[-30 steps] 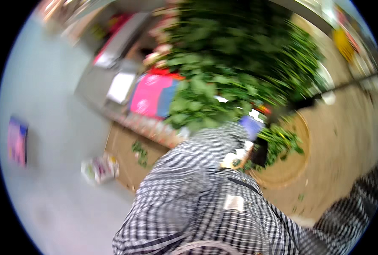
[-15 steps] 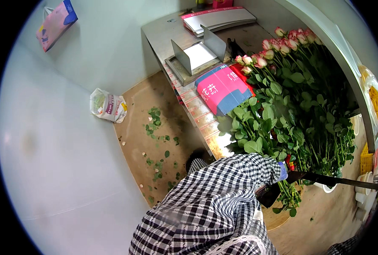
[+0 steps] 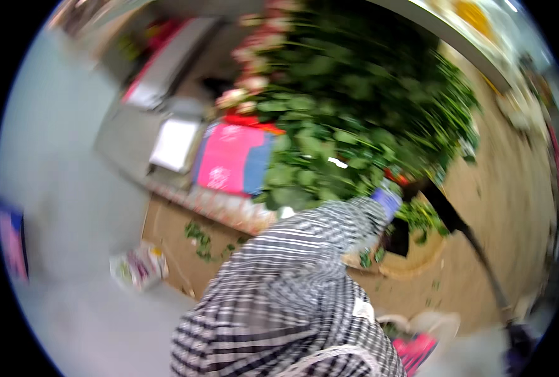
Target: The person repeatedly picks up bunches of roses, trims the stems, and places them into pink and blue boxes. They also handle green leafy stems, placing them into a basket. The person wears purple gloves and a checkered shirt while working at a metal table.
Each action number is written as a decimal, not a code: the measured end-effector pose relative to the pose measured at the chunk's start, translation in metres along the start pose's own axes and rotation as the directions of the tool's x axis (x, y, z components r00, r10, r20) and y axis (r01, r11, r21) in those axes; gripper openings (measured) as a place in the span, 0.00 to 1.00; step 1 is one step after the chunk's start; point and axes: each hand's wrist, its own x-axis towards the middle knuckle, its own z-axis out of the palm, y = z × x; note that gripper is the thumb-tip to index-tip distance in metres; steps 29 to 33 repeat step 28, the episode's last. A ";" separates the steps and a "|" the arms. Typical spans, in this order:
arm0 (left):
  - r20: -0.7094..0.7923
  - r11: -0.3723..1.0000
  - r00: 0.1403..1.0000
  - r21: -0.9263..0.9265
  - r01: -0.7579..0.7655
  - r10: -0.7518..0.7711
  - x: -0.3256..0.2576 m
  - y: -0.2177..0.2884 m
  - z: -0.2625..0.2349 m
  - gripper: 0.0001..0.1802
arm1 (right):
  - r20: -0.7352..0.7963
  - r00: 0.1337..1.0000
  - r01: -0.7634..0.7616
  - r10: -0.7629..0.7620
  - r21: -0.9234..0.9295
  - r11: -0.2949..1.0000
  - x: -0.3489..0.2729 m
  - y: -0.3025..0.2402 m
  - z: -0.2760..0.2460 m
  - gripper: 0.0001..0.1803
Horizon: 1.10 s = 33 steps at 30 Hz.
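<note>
My left arm, in a black-and-white checked sleeve, reaches over the bench edge to a light purple cuff. Past the cuff, my left hand is at the stem end of a large heap of leafy roses; its fingers are smeared and partly hidden. Something red shows beside it. A long dark bar slants from near the hand down to the right, its kind unclear. My right hand cannot be made out. The pink-and-white blooms lie at the heap's left.
On the metal bench lie a pink-and-blue packet, a white sheet stack and a board stack. A white bag stands on the brown floor, near scattered leaves. A pale overhead edge crosses the upper right.
The whole view has swung round and blurred, so the bench and roses appear further left. The dark bar now slants steeply downward. My left arm still reaches to the stems.
</note>
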 end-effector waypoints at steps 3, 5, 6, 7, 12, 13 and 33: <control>0.145 0.988 0.978 -0.047 -0.146 0.151 -0.001 -0.033 -0.020 0.08 | 0.171 0.985 -0.057 0.019 0.220 0.974 0.052 0.161 0.188 0.24; -0.059 0.946 0.947 -0.053 -0.320 0.317 -0.012 -0.029 -0.036 0.04 | 0.025 0.966 -0.255 0.256 0.197 0.947 0.084 0.259 0.355 0.25; 0.156 0.955 0.942 -0.059 -0.290 0.296 -0.009 -0.016 -0.046 0.08 | -0.071 0.912 -0.385 0.404 0.189 0.903 0.109 0.289 0.438 0.24; 0.353 0.963 0.897 -0.047 -0.265 0.264 -0.001 -0.005 -0.056 0.14 | -0.332 0.912 -0.191 0.241 0.176 0.966 0.137 0.330 0.505 0.19; 0.400 0.961 0.877 -0.177 -0.212 0.267 0.003 -0.008 -0.063 0.22 | -0.387 0.892 -0.110 0.233 0.315 0.943 0.145 0.326 0.501 0.13; 0.435 0.974 0.872 -0.134 -0.183 0.224 0.002 -0.009 -0.060 0.23 | -0.305 0.925 -0.111 0.227 0.355 0.928 0.145 0.330 0.492 0.14; 0.488 0.991 0.864 -0.023 -0.129 0.124 0.008 -0.009 -0.056 0.30 | 0.225 0.972 -0.144 0.070 0.332 0.932 0.219 0.353 0.524 0.32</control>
